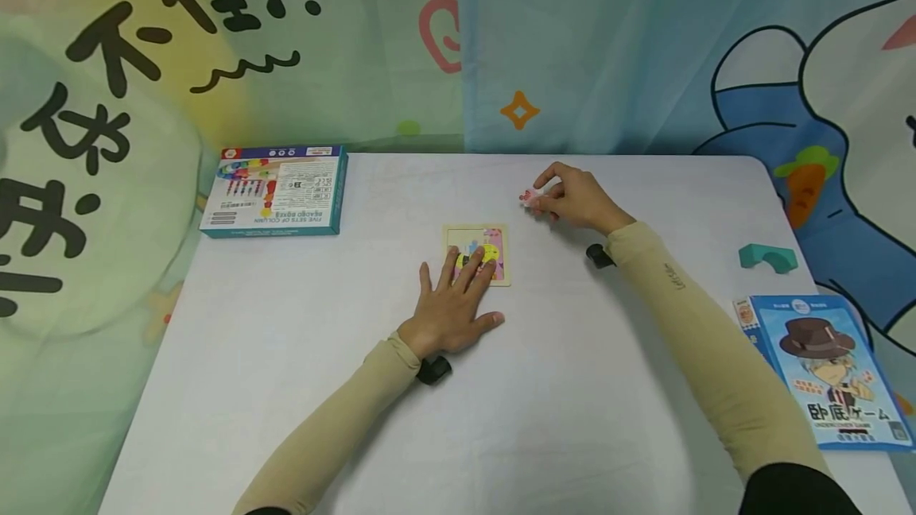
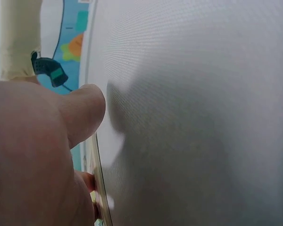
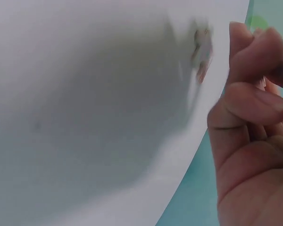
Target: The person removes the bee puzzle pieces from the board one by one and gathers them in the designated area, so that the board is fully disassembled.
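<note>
A small square wooden puzzle board [image 1: 508, 257] with a yellow and pink picture lies mid-table, its upper left part plain and pale. My left hand [image 1: 451, 311] rests with spread fingers over its lower edge, covering part of the picture; the left wrist view shows the board's edge [image 2: 101, 188] beside that hand. Farther back, my right hand [image 1: 578, 199] has bent fingers at a small white piece with red marks [image 1: 529, 197]. In the right wrist view a blurred piece [image 3: 203, 52] appears beside the curled fingers [image 3: 257, 54]; whether they pinch anything, I cannot tell.
A flat game box [image 1: 286, 189] lies at the back left. On the right are a teal arch-shaped block [image 1: 768, 257] and a blue box [image 1: 823, 388] with a cartoon figure in a hat, near the table's edge. Printed cloth hangs behind the white table [image 1: 572, 420].
</note>
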{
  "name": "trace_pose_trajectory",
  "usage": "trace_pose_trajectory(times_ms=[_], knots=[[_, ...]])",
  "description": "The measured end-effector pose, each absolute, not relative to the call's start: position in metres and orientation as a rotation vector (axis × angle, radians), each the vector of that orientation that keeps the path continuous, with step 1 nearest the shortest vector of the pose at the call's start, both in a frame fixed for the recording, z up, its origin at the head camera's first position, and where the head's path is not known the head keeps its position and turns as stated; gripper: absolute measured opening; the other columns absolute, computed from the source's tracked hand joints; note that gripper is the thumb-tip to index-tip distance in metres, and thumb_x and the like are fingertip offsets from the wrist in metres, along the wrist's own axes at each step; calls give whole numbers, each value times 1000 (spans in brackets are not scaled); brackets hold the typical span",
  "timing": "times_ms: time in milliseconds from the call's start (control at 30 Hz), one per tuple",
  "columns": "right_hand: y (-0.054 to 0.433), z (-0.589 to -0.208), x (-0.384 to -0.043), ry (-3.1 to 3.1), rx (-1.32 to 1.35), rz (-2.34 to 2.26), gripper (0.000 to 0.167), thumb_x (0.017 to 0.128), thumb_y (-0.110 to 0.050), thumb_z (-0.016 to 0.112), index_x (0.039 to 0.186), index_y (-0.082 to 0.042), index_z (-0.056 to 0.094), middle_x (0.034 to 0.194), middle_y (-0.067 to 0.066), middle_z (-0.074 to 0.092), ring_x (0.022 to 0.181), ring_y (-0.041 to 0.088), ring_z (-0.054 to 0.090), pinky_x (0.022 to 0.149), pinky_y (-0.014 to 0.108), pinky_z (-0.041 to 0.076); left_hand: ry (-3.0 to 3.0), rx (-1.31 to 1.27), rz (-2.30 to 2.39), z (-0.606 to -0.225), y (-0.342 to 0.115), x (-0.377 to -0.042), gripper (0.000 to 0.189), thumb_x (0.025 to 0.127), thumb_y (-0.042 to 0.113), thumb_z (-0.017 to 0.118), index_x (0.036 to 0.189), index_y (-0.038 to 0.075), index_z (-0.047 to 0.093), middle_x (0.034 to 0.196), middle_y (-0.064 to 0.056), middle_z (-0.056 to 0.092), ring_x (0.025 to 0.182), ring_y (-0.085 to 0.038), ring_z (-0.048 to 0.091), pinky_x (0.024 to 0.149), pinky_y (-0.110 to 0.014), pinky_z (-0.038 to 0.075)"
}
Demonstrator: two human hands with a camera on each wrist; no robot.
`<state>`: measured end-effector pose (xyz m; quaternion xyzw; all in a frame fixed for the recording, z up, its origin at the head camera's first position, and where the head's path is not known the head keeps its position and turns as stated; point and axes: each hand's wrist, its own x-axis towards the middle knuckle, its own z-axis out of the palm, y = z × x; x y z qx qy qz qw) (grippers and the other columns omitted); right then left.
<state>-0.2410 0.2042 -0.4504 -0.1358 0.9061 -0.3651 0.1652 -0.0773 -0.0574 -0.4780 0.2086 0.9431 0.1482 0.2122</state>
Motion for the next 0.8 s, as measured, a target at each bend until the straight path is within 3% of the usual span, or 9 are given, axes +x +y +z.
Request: trace_pose_trajectory(times_ms=[367, 800], knots=[[234, -448, -241, 2650, -268, -1093, 34, 98, -24, 79, 127, -11, 67, 97, 17, 81, 76, 28, 75, 62, 28, 44, 2632, 583, 421, -473, -58, -76, 84, 107, 63, 45, 173, 26, 8, 181, 2, -5, 165, -36, -15, 124, -77, -3], [260, -455, -237, 2513, -188, -1116, 39, 102, -20, 73, 139, -10, 64, 117, 18, 70, 78, 20, 76, 75, 26, 51, 2631, 573, 434, -473, -57, -76, 84, 107, 62, 46, 173, 25, 9, 181, 1, -4, 165, -37, -15, 124, -77, -3]])
